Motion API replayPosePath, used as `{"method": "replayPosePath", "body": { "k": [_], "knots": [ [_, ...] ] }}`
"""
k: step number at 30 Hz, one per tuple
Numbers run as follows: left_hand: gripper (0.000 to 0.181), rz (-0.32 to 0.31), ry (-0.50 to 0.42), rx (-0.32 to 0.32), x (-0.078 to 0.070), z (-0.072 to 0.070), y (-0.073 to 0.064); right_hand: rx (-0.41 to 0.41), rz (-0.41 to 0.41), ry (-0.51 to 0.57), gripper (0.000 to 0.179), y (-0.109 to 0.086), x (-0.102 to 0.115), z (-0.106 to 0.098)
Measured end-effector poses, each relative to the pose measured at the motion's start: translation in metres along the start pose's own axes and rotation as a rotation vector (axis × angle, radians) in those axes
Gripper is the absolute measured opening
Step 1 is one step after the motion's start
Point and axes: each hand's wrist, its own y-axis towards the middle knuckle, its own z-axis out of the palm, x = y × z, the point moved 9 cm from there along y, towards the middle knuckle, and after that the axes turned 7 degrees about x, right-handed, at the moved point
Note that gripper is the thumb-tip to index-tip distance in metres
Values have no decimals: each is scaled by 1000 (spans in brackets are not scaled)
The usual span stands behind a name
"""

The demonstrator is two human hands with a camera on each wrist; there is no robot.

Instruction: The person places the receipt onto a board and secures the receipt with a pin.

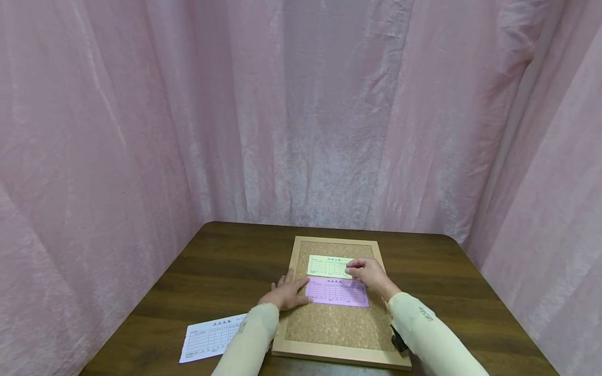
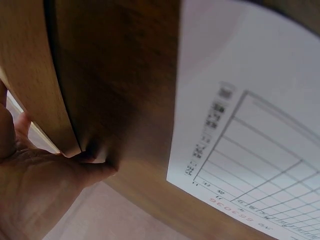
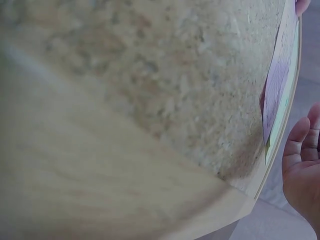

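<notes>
Pale pink curtains (image 1: 329, 115) hanging in folds ahead of and to either side of the left hand (image 1: 284, 295) and the right hand (image 1: 371, 274). Below, a dark wood-grain table (image 1: 226, 277), spreading under both hands and well past them toward the curtains. Flat on it, directly beneath the hands, a corkboard (image 1: 329, 326) in a light wooden frame (image 1: 338, 354), with bare cork between the forearms. Behind the hands, a cream left sleeve (image 1: 254, 334) and right sleeve (image 1: 428, 329), with a small black object (image 1: 398, 340) by the latter.

Left of the left hand, on the table, a white form slip (image 1: 209, 339) with a printed grid, partly covered by the left sleeve. On the cork, between the hands, a purple form slip (image 1: 336, 292); just beyond it, a pale green form slip (image 1: 326, 266), near edge along the purple one's far edge.

Left hand: spread over the frame's left side, gripping nothing, forefinger and thumb at the purple slip's left edge. Right hand: fingers bent, thumb and forefinger close together at the green slip's right end — a small purplish spot (image 1: 349, 266) at the tips. Cannot tell of any hold there.
</notes>
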Motion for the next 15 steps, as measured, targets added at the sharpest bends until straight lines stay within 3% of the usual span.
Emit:
{"method": "replayPosePath", "body": {
  "k": [15],
  "knots": [
    [67, -3, -9, 4, 0, 0, 0, 13, -5, -33, 15, 4, 7, 15]
  ]
}}
